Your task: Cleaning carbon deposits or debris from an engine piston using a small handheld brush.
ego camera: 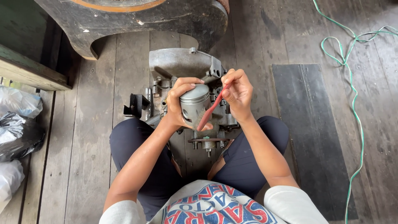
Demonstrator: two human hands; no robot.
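While I sit on the wooden floor (pixel 95 137) with my knees apart, my left hand (pixel 179 103) is wrapped around a round silver metal cup (pixel 195 103). It is a piston, shiny and grey, with thin grooves near its flat top. My fingers curl over the top and my thumb goes under it, so it is held tight in front of me, up above the engine.

My right hand (pixel 237 93) pinches a red toothbrush (pixel 210 110) by its handle. The brush slants down to the left. Its bristle end touches the lower side of the metal cup, just by my left thumb.

Under both hands sits a grey engine block (pixel 182 64), dusty and full of bolts and little pipes. It rests on the floor between my legs. A black bracket (pixel 134 105) sticks out on its left side.

On the right, a dark flat board (pixel 304 124) lies on the floor. A green cord (pixel 352 95) snakes along the planks past it, well apart from my hands. On the far left are plastic bags (pixel 16 128), some white and one black. At the top is a big dark curved wooden thing (pixel 137 20), near the engine block.
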